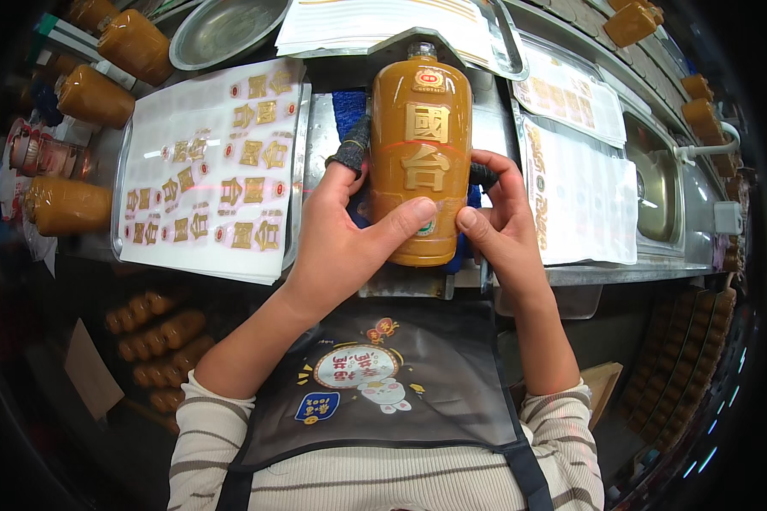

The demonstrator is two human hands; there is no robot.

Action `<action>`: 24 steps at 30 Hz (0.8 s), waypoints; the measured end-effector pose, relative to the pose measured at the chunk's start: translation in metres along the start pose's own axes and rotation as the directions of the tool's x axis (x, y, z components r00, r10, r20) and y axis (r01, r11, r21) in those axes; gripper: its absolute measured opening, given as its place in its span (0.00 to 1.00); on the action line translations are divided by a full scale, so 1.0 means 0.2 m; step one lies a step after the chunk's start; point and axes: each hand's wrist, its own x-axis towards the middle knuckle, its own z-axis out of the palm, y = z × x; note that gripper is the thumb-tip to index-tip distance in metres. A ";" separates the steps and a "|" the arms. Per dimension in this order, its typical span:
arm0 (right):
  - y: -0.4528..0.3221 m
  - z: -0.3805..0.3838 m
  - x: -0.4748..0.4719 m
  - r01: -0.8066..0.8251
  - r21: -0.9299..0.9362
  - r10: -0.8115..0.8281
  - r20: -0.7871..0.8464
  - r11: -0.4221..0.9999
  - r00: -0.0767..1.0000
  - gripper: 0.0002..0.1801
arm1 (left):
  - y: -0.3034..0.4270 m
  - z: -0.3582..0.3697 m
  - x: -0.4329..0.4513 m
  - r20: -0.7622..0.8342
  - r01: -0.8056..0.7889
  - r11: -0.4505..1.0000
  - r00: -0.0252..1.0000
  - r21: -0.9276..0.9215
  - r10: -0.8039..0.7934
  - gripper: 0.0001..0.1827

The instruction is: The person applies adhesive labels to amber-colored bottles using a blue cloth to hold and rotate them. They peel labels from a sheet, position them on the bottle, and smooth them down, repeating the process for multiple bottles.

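Note:
An amber-brown bottle (422,134) with a clear neck finish lies or leans in front of me, raised gold characters and a red-and-gold emblem on its face. My left hand (345,236) holds its left side, with the thumb across the lower front beside a small green-and-white mark (426,226). On the opposite side my right hand (505,223) grips the bottle, thumb at its lower right edge and fingers partly hidden behind it. Dark fabric finger covers (351,150) wrap fingertips of both hands. Blue cloth (350,115) shows behind the bottle, and a thin red light line crosses it.
Sheets of gold character stickers (211,172) cover a tray at left. More sticker sheets (581,185) lie right, before a metal sink (658,185). A steel bowl (224,32) and a paper stack (383,25) stand behind. Similar bottles (70,205) line the left; others stand below the counter.

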 end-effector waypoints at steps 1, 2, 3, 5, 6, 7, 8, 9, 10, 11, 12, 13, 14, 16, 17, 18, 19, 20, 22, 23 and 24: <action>0.03 -0.01 0.01 0.023 0.004 -0.023 0.009 1.000 1.000 0.36 | -0.01 0.00 0.00 0.003 0.004 1.000 1.000 0.007 -0.004 0.26; 0.04 -0.02 0.02 0.047 0.008 -0.047 0.018 0.999 0.999 0.36 | -0.02 -0.01 0.00 0.006 0.007 1.000 1.000 0.013 -0.007 0.26; 0.04 -0.02 0.02 0.044 0.023 -0.044 0.022 0.999 0.999 0.37 | -0.03 -0.01 0.00 0.008 0.011 1.000 1.000 0.020 -0.011 0.25; 0.04 -0.02 0.03 0.037 0.053 -0.038 0.031 0.998 0.999 0.37 | -0.03 -0.01 0.00 0.001 0.012 1.000 1.000 -0.005 -0.012 0.25; 0.05 -0.02 0.03 0.037 0.059 -0.039 0.029 0.998 0.999 0.36 | -0.03 0.00 0.00 -0.003 0.012 1.000 1.000 -0.016 -0.012 0.25; 0.05 -0.02 0.03 0.038 0.065 -0.040 0.028 0.997 0.999 0.36 | -0.04 0.00 0.00 -0.003 0.016 0.999 1.000 -0.029 -0.016 0.25; 0.05 -0.02 0.03 0.038 0.071 -0.040 0.026 0.997 0.999 0.36 | -0.04 0.00 0.00 -0.004 0.020 0.999 1.000 -0.042 -0.020 0.25; 0.05 -0.02 0.03 0.037 0.069 -0.039 0.028 0.997 0.999 0.36 | -0.04 0.00 0.00 -0.005 0.023 0.998 1.000 -0.054 -0.023 0.25; 0.05 -0.02 0.03 0.036 0.068 -0.038 0.030 0.997 0.999 0.36 | -0.04 0.00 0.00 -0.008 0.026 0.998 1.000 -0.066 -0.026 0.25; 0.05 -0.02 0.03 0.034 0.066 -0.036 0.032 0.997 0.999 0.36 | -0.04 0.01 0.00 -0.011 0.029 0.997 1.000 -0.078 -0.029 0.25; 0.05 -0.02 0.03 0.033 0.061 -0.035 0.029 0.998 0.999 0.36 | -0.03 0.01 0.00 -0.014 0.031 0.995 0.999 -0.090 -0.033 0.25; 0.04 -0.02 0.03 0.032 0.057 -0.034 0.026 0.998 0.999 0.36 | -0.03 0.01 0.00 -0.008 0.037 0.996 0.999 -0.084 -0.037 0.25; 0.04 -0.02 0.04 0.031 0.052 -0.033 0.022 0.998 0.999 0.36 | -0.04 0.00 0.00 -0.003 0.042 0.996 0.999 -0.078 -0.042 0.25; 0.03 -0.02 0.04 0.021 0.044 -0.022 0.025 0.999 0.999 0.36 | -0.04 0.00 0.00 0.001 0.042 0.996 0.999 -0.073 -0.042 0.25; 0.03 -0.02 0.03 0.015 0.040 -0.016 0.026 0.999 1.000 0.36 | -0.03 0.00 0.00 0.001 0.037 0.997 0.999 -0.075 -0.037 0.24; 0.03 -0.02 0.04 0.011 0.030 -0.012 0.028 0.999 1.000 0.36 | -0.03 0.00 0.00 0.000 0.031 0.997 1.000 -0.078 -0.031 0.24; 0.03 -0.03 0.04 0.007 0.021 -0.008 0.030 1.000 1.000 0.37 | -0.03 0.00 0.00 0.001 0.032 0.997 0.999 -0.073 -0.032 0.24; 0.03 -0.03 0.04 0.003 0.011 -0.003 0.033 1.000 0.999 0.37 | -0.03 0.00 0.00 0.001 0.032 0.997 0.999 -0.069 -0.032 0.24; 0.01 -0.02 0.03 -0.023 0.030 0.022 0.025 0.999 0.999 0.39 | -0.03 0.00 0.00 -0.005 0.029 0.998 1.000 -0.059 -0.029 0.25; 0.00 -0.01 0.03 -0.036 0.039 0.035 0.023 0.999 0.999 0.40 | -0.02 0.00 0.00 -0.006 0.026 0.998 1.000 -0.054 -0.027 0.25; 0.01 -0.01 0.02 -0.014 -0.012 0.014 0.018 1.000 1.000 0.41 | -0.01 0.00 -0.01 -0.008 0.024 0.998 1.000 -0.050 -0.025 0.25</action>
